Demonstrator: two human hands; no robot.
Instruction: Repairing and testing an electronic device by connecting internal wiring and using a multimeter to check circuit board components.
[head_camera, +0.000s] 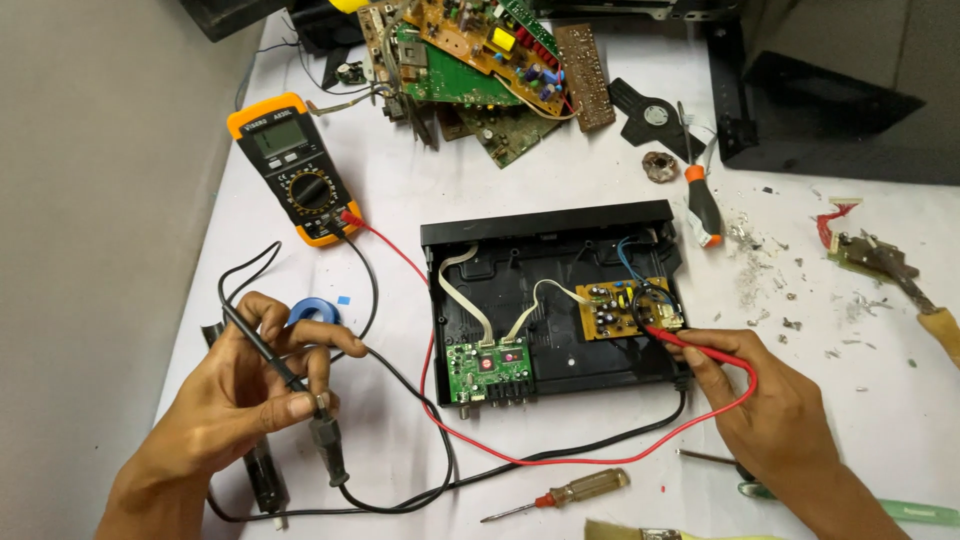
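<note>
Hands are working at a white counter (560, 200), one on each meter lead. The right hand (775, 415), at the lower right of the frame, is closed around the red probe (700, 348), pinching it between thumb and fingers and pressing its tip against the small tan circuit board (622, 308) inside the open black case (555, 300) at the centre. The left hand (250, 395), at the lower left, is curled around the black probe (285, 375), gripping it pen-fashion; that probe's tip is pointing up and to the left, well apart from the case and touching no board. Both leads are running back to the orange multimeter (297, 168) at the upper left, with its dial turned off the top position; whether the screen is showing a reading I cannot tell.

Judging from this, the case is already lying open with its boards exposed and the meter is plugged in, but only one probe is on the circuit, so the measurement looks only half set up.

A green board (487, 365) is sitting at the front edge of the case, linked by pale ribbon cables. A heap of scrap boards (480, 60) is lying at the top of the frame, an orange-handled screwdriver (703, 205) just right of the case, and an amber-handled screwdriver (570, 492) near the bottom edge.
</note>
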